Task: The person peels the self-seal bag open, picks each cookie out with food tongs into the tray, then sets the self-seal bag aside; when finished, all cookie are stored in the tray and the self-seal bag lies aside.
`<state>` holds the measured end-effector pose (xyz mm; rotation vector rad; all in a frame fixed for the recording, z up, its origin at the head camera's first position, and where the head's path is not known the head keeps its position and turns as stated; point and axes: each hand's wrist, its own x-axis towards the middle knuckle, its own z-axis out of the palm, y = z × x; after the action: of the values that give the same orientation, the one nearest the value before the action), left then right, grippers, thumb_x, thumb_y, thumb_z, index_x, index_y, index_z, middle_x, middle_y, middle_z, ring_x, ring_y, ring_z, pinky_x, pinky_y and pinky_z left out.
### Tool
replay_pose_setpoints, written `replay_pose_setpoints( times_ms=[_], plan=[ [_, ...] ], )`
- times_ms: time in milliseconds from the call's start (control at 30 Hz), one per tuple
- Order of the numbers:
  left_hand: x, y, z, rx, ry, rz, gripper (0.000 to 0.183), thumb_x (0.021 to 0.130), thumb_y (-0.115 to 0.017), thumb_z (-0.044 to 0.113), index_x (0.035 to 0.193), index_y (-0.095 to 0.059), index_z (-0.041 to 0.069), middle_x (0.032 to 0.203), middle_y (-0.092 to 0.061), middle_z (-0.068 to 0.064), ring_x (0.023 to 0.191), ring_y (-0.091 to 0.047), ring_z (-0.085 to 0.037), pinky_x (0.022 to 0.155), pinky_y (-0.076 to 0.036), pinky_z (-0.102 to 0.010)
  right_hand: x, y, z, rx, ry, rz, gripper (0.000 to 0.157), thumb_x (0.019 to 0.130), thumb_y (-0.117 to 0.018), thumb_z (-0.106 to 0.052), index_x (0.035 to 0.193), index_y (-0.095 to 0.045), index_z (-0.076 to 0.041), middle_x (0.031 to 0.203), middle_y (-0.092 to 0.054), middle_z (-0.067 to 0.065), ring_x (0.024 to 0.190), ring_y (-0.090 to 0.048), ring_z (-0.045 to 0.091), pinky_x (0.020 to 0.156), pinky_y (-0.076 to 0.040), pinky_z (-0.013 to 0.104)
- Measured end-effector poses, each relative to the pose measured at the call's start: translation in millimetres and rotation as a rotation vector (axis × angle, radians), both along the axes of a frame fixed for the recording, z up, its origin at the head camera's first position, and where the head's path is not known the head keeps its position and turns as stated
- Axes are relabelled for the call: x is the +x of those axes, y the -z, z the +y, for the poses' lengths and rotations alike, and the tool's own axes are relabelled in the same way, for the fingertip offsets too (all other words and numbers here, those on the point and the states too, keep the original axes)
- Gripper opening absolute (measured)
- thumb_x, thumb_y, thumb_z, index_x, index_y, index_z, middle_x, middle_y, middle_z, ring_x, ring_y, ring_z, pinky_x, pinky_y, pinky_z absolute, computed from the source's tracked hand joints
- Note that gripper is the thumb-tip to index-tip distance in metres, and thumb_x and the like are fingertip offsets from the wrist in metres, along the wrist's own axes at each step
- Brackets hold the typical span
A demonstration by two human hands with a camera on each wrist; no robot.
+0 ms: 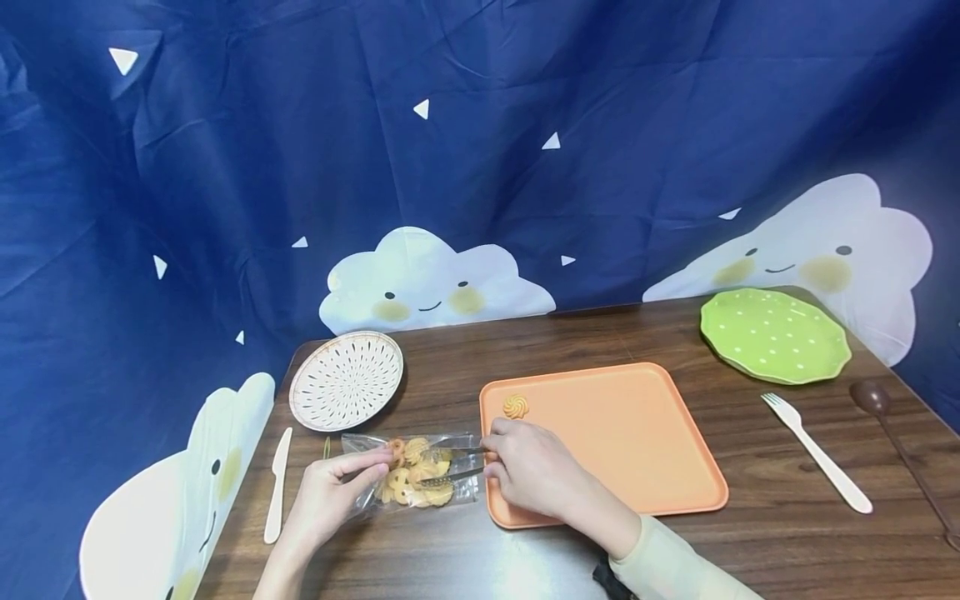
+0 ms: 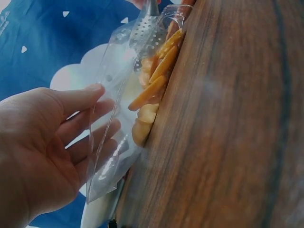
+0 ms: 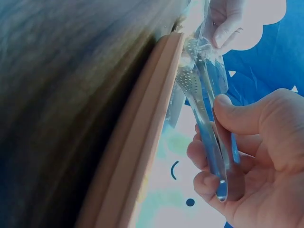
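Observation:
A clear plastic bag (image 1: pixel 467 487) of cookies lies on the table beside the orange tray, its mouth facing right. My left hand (image 1: pixel 327 498) holds the bag's left part, the film between thumb and fingers; in the left wrist view several fingers show through the plastic. My right hand (image 1: pixel 542 468) grips metal tongs (image 3: pixel 207 118) by their bent end, thumb on one arm and fingers on the other. The perforated tong tips reach into the bag, spread apart around some cookies (image 2: pixel 156 85). One swirled cookie (image 1: pixel 515 407) sits at the far left of the orange tray (image 1: pixel 637 442).
A white speckled plate (image 1: pixel 347 382) stands behind the bag, with a white knife (image 1: pixel 277 487) left of it. To the right are a green dotted plate (image 1: pixel 776 336), a white fork (image 1: pixel 819 454) and a brown long-handled spoon (image 1: pixel 872 398). A blue curtain (image 1: pixel 480 167) hangs behind the table.

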<state>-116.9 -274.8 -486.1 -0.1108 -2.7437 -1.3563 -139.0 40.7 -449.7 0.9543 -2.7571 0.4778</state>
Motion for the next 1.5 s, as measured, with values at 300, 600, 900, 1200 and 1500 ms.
replay_pose_setpoints(
  times_ms=[300, 600, 900, 1200, 1500],
  plan=[
    [1.4, -0.8, 2.0, 0.007, -0.012, -0.001, 0.019, 0.087, -0.079, 0.032, 0.105, -0.081, 0.026, 0.110, -0.078, 0.015, 0.109, -0.069, 0.004, 0.094, -0.047, -0.002, -10.2, -26.9, 26.8, -0.017, 0.066, -0.092, 0.015, 0.085, -0.073, -0.018, 0.100, -0.077, -0.016, 0.095, -0.067, -0.004, 0.083, -0.067, 0.016, 0.068, -0.057, 0.036],
    [0.2, 1.5, -1.2, -0.019, -0.021, -0.005, 0.018, 0.088, -0.079, 0.031, 0.105, -0.080, 0.028, 0.110, -0.077, 0.019, 0.108, -0.070, 0.004, 0.095, -0.049, -0.006, -32.8, -41.5, 74.6, 0.012, 0.184, -0.121, 0.007, 0.085, -0.072, -0.017, 0.090, -0.075, -0.020, 0.093, -0.068, -0.006, 0.084, -0.068, 0.019, 0.074, -0.056, 0.041],
    [1.0, -1.3, 0.3, -0.016, -0.016, -0.019, 0.021, 0.087, -0.078, 0.037, 0.106, -0.080, 0.028, 0.112, -0.077, 0.019, 0.108, -0.070, 0.004, 0.096, -0.049, -0.007, -32.4, -49.9, 87.5, 0.048, 0.187, -0.167, 0.017, 0.082, -0.069, -0.011, 0.096, -0.076, -0.018, 0.099, -0.070, -0.003, 0.090, -0.069, 0.022, 0.074, -0.056, 0.042],
    [0.5, -1.2, 0.4, -0.029, -0.014, -0.014, 0.018, 0.088, -0.078, 0.033, 0.106, -0.080, 0.029, 0.111, -0.077, 0.020, 0.109, -0.070, 0.003, 0.095, -0.050, -0.007, -31.4, -48.3, 85.9, 0.077, 0.174, -0.297, 0.012, 0.079, -0.073, -0.013, 0.089, -0.074, -0.019, 0.081, -0.064, -0.006, 0.070, -0.053, 0.012, 0.064, -0.046, 0.031],
    [0.4, -0.4, -0.6, -0.032, -0.002, -0.008, 0.017, 0.089, -0.077, 0.037, 0.104, -0.080, 0.030, 0.112, -0.077, 0.020, 0.110, -0.070, 0.003, 0.096, -0.048, -0.005, -31.3, -47.0, 84.0, 0.070, 0.119, -0.313, 0.014, 0.078, -0.071, -0.008, 0.081, -0.071, -0.021, 0.078, -0.061, -0.008, 0.069, -0.050, 0.011, 0.064, -0.044, 0.030]
  ],
)
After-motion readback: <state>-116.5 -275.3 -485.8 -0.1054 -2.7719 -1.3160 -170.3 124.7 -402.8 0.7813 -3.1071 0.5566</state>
